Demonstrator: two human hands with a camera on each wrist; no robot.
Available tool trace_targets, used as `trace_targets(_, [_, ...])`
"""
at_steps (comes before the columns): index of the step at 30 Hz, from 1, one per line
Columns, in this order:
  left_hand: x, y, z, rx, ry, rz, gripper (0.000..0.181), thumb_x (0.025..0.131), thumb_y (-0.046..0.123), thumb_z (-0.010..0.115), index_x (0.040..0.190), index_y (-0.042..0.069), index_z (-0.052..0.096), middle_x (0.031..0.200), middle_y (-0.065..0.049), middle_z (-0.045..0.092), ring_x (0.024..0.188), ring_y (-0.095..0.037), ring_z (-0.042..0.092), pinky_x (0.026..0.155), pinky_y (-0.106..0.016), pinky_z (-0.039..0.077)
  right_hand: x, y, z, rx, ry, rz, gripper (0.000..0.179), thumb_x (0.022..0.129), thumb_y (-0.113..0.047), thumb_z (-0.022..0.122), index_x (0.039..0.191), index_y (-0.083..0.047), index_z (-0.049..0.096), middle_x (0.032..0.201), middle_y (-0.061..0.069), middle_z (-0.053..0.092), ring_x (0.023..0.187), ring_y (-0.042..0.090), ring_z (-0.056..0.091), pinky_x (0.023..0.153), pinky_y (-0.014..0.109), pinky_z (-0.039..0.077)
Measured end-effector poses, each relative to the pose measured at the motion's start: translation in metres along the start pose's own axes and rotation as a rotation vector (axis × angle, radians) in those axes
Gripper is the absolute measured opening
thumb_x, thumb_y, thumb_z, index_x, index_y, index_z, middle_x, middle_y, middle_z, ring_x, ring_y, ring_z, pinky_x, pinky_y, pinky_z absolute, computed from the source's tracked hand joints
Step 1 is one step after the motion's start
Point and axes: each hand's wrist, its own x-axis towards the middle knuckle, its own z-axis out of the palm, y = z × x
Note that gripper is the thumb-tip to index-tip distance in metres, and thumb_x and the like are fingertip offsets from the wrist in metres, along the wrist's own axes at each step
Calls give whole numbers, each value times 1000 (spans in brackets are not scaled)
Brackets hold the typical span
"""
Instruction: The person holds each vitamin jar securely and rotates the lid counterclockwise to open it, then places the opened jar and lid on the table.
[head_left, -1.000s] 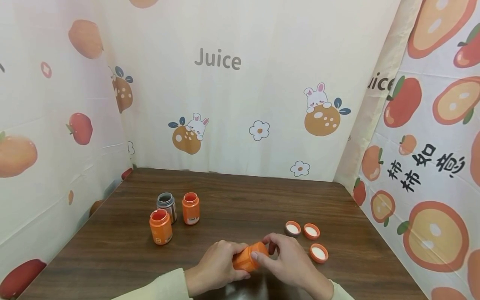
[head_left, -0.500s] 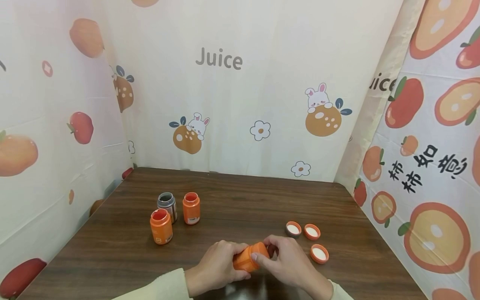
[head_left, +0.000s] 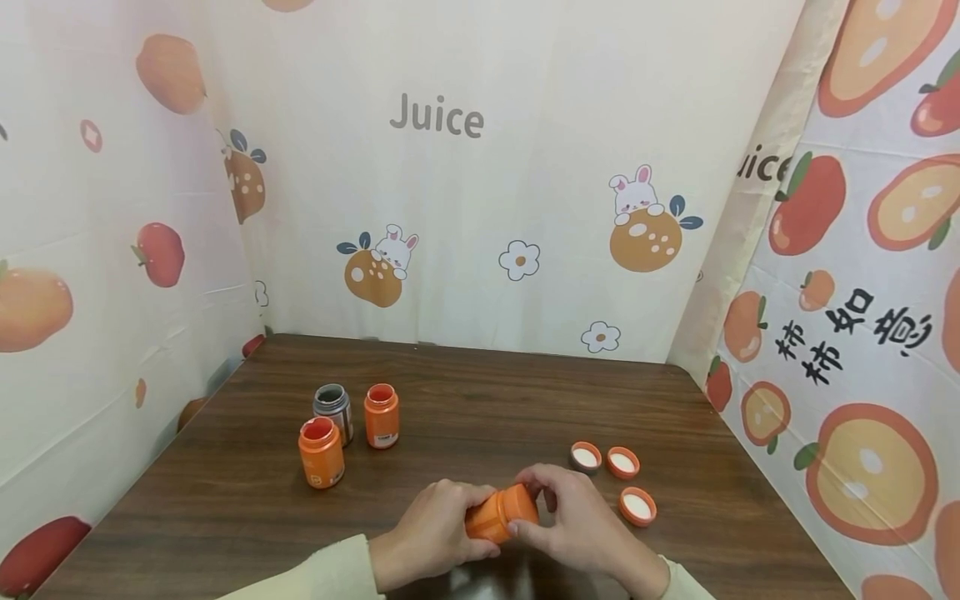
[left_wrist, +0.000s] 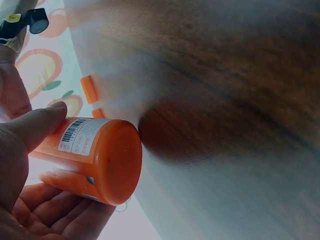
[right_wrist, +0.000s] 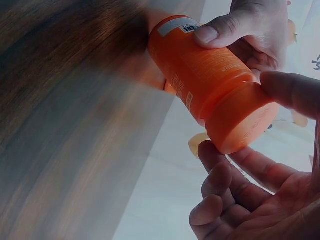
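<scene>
My left hand [head_left: 441,531] grips the body of an orange plastic bottle [head_left: 487,520] with a screw cap on, held tilted close over the table. In the left wrist view the bottle's round base [left_wrist: 121,162] and a white barcode label [left_wrist: 82,136] show. With thumb and fingertips on opposite sides, my right hand [head_left: 576,523] pinches the orange cap [right_wrist: 242,117]. Part of the body lies hidden behind my left fingers.
Three uncapped bottles stand at the left: a grey one [head_left: 343,423], an orange one [head_left: 382,421] and a nearer orange one [head_left: 322,462]. Three caps, one of them grey-sided [head_left: 585,457], lie insides up to the right on the dark wooden table [head_left: 465,400]. Printed curtains [head_left: 480,192] surround it.
The right thumb and fingers have shifted slightly around the cap, baring more of its surface. The left hand keeps its grip, and the other bottles and caps stay put.
</scene>
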Motion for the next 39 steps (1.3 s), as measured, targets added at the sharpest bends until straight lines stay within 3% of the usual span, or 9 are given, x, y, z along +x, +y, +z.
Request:
trace_targets(13, [0, -1, -3, -2, 29, -4, 43, 74, 27, 94, 112, 20, 76, 91, 18, 69, 72, 2, 56, 68, -21, 48, -2, -2, -4, -3, 80, -113, 53, 68, -15, 94, 111, -28, 66, 94, -18, 60, 79, 14, 56, 70, 28, 48])
trace_targets(20, [1, -3, -6, -21, 33, -59, 46, 76, 28, 93, 116, 17, 75, 97, 14, 70, 78, 1, 58, 74, -23, 52, -1, -2, -5, 16, 100, -92, 54, 66, -13, 95, 108, -29, 64, 94, -20, 62, 80, 12, 55, 70, 30, 49])
trace_targets(24, [1, -3, -8, -1, 69, -58, 49, 76, 31, 93, 117, 14, 73, 100, 10, 72, 79, 0, 58, 74, -24, 53, -1, -1, -7, 36, 119, -80, 54, 66, -12, 95, 106, -30, 63, 94, -20, 63, 81, 18, 58, 71, 31, 49])
trace_targets(31, [0, -2, -16, 5, 111, -96, 52, 78, 31, 91, 122, 12, 71, 103, 7, 72, 81, -3, 59, 76, -28, 54, -2, 3, -8, 27, 177, -61, 55, 63, -12, 95, 104, -28, 62, 92, -18, 62, 79, 16, 57, 70, 28, 48])
trace_targets(39, [-3, -7, -21, 40, 189, -76, 55, 77, 29, 91, 124, 9, 69, 106, 3, 73, 83, -5, 61, 75, -29, 53, -4, 4, -10, 34, 242, 19, 51, 63, -14, 97, 101, -24, 64, 89, -17, 62, 78, 12, 56, 70, 28, 48])
